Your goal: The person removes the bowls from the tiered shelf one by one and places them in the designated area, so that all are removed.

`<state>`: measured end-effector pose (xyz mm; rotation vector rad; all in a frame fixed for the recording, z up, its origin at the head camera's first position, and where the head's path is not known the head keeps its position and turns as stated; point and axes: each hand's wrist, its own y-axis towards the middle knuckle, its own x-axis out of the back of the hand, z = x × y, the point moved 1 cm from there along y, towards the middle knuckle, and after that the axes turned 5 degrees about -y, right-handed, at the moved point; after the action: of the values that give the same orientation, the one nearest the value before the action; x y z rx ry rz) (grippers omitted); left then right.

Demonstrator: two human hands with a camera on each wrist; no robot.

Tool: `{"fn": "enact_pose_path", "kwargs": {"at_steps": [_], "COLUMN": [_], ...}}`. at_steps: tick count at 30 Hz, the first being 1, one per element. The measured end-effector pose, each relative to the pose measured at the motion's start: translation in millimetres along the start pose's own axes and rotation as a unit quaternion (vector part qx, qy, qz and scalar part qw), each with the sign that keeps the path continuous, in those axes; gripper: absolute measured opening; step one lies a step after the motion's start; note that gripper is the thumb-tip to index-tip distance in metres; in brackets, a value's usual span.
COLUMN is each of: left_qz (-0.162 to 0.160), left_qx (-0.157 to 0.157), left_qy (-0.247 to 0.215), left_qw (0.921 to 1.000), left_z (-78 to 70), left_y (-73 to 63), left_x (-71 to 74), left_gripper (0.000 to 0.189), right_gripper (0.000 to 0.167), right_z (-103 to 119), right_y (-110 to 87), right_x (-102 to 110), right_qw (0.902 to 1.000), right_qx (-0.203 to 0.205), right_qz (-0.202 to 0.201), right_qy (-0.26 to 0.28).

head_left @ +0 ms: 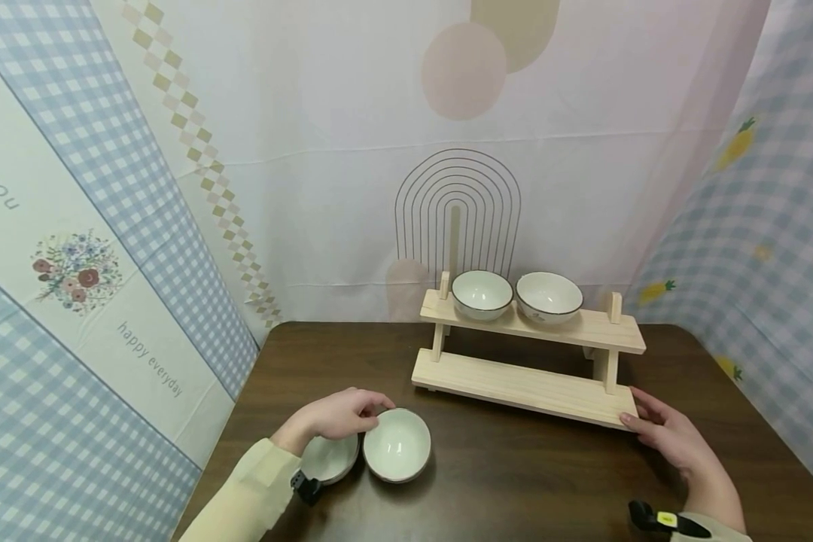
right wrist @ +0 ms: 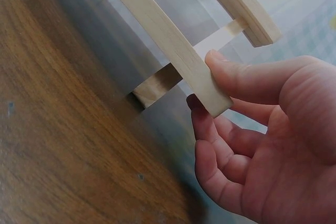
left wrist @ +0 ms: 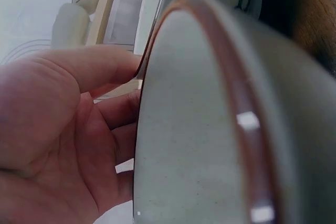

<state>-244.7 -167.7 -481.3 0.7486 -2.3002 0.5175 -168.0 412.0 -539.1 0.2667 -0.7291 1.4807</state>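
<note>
My left hand pinches the rim of a white, dark-edged bowl at its upper left. A second such bowl sits beside it, partly hidden under the left wrist. In the left wrist view, a brown-rimmed bowl fills the foreground and hides the fingertips of the left hand. My right hand grips the right end of the lower board of a two-tier wooden shelf. Thumb on top and fingers beneath the board show in the right wrist view.
Two more white bowls, one on the left and one on the right, stand on the shelf's upper tier. Shelf and lower bowls are on a dark wooden table. Patterned cloths hang behind and at both sides.
</note>
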Motion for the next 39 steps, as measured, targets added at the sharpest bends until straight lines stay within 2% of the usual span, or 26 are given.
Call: {"fn": "enact_pose_path", "kwargs": {"at_steps": [10, 14, 15, 18, 21, 22, 25, 32, 39], "left_qz": [0.000, 0.003, 0.004, 0.006, 0.007, 0.006, 0.004, 0.006, 0.006], "left_qx": [0.025, 0.018, 0.002, 0.002, 0.017, 0.037, 0.050, 0.058, 0.054], "left_qy": [0.020, 0.020, 0.029, 0.023, 0.026, 0.018, 0.027, 0.039, 0.051], "left_qw": [0.9995, 0.9997, 0.9996, 0.9997, 0.9995, 0.9991, 0.9984, 0.9975, 0.9972], "left_z": [-4.2, -5.7, 6.7, 6.5, 5.6, -7.5, -8.4, -7.7, -7.5], "left_y": [-5.3, -8.0, -5.0, -6.6, -7.3, -11.1, -11.7, -13.9, -16.6], "left_x": [1.0, 1.8, -1.7, -1.9, -3.4, -0.4, -2.4, -3.8, -4.9], "left_gripper": [0.033, 0.033, 0.033, 0.034, 0.035, 0.035, 0.035, 0.036, 0.037], "right_gripper": [0.091, 0.092, 0.091, 0.091, 0.091, 0.092, 0.092, 0.092, 0.091], "right_z": [-0.3, -1.1, -1.4, -2.4, -2.9, -3.1, -3.8, -2.6, -1.3], "right_y": [-8.8, -10.9, -11.8, -14.1, -16.3, -16.8, -18.2, -21.0, -24.7], "right_x": [-3.0, -4.2, -4.6, -6.0, -7.6, -8.1, -9.2, -11.8, -14.5], "right_qw": [1.0000, 1.0000, 1.0000, 1.0000, 1.0000, 1.0000, 0.9999, 0.9999, 0.9999], "right_qx": [-0.001, -0.004, -0.004, -0.005, -0.005, -0.006, -0.008, -0.012, -0.008], "right_qz": [-0.001, -0.003, -0.004, -0.004, -0.005, -0.005, -0.005, -0.008, -0.012], "right_qy": [-0.002, -0.001, -0.002, -0.004, -0.004, -0.003, -0.003, -0.001, 0.001]}}
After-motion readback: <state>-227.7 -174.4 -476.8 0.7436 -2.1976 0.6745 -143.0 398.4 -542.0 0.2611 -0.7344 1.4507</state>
